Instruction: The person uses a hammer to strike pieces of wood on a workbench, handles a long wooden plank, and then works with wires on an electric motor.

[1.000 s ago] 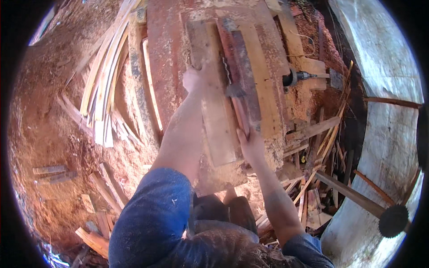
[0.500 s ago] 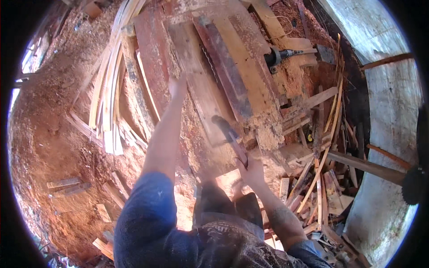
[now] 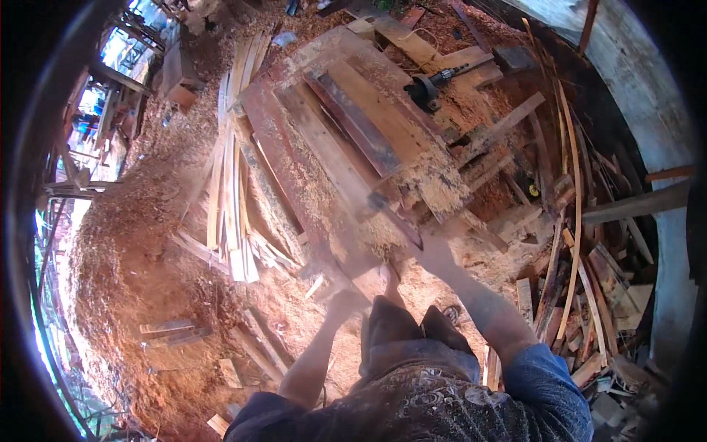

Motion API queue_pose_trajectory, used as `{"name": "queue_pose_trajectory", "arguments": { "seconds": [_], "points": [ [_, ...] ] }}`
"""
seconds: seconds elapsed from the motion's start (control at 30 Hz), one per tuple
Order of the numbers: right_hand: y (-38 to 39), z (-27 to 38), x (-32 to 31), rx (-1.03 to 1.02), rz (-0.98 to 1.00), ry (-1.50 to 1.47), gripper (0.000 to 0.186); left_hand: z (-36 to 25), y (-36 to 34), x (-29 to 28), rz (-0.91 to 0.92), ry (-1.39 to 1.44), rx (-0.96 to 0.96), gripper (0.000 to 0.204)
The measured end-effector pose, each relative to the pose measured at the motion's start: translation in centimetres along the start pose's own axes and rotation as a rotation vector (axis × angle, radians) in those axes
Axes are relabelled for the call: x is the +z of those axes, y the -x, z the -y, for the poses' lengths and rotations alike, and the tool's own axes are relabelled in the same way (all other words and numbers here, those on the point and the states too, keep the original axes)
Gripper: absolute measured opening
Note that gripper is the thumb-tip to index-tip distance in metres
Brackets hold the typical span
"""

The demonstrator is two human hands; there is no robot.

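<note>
I stand at the near end of a long wooden workbench (image 3: pixel 294 140) covered in sawdust, with planks (image 3: pixel 368 110) lying lengthwise on it. My right hand (image 3: pixel 436 249) reaches to the bench's near right corner and is closed on a thin dark wooden strip (image 3: pixel 398 221), which points up and left across a heap of sawdust. Motion blurs my left hand (image 3: pixel 337 298), which hangs just off the bench's near end, close to a small offcut (image 3: pixel 315 286). Whether its fingers hold anything is unclear.
A dark power tool (image 3: pixel 428 85) lies at the bench's far right. Long pale slats (image 3: pixel 228 184) are stacked left of the bench. Scrap sticks and offcuts (image 3: pixel 574 250) pile up on the right against a grey wall (image 3: pixel 663 155). Red sawdust covers the ground (image 3: pixel 125 265).
Both hands have drawn back from the middle of the bench toward its near end. The left hand has left the plank; the right hand pulled the strip back with it.
</note>
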State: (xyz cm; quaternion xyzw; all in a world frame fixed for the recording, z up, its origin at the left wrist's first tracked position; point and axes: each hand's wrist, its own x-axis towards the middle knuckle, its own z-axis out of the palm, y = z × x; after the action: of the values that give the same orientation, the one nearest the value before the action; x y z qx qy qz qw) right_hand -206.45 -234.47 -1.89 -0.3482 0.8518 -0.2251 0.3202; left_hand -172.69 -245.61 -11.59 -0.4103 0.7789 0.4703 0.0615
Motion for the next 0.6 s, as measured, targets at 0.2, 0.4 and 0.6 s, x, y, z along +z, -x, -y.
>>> {"name": "queue_pose_trajectory", "arguments": {
  "seconds": [0.2, 0.4, 0.6],
  "points": [
    [23.8, -14.0, 0.4, 0.181, 0.066, -0.031, 0.05, 2.6, 8.2, 5.7, 0.091, -0.474, 0.051, 0.026],
    [45.8, -38.8, 6.7, 0.836, 0.181, 0.057, 0.05, -13.1, 13.4, 11.3, 0.351, -0.312, 0.209, 0.027],
    [62.2, -50.2, 11.1, 1.488, -0.204, -0.688, 0.037, -23.5, 19.3, -0.9, 1.186, -0.77, -0.04, 0.034]
  ]
}}
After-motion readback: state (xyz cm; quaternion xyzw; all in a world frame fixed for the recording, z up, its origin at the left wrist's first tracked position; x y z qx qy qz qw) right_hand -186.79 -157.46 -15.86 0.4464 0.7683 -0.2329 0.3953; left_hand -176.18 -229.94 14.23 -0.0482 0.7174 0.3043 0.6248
